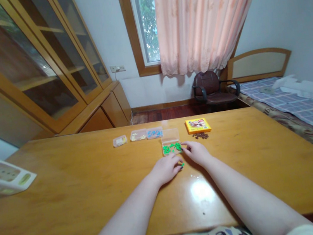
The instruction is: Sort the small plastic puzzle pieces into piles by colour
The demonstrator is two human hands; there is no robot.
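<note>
A small clear plastic box [172,154] lies on the table with its lid [169,134] raised at the far side. Loose green pieces [166,149] are spread inside it. My left hand [168,168] is just in front of the box, its fingers curled and pinched on a small green piece [182,164] above the tabletop. At the box's right side, my right hand [197,152] has its fingertips on the edge, close to the green pieces at that end. Whether those fingertips also hold a piece is too small to tell.
Behind stand clear boxes with pale pieces [138,136] and blue pieces [154,133], plus a smaller box [119,141]. Brown pieces [201,136] lie loose before a yellow box [198,125]. A white device [4,173] stands on the wooden table [83,199] at left.
</note>
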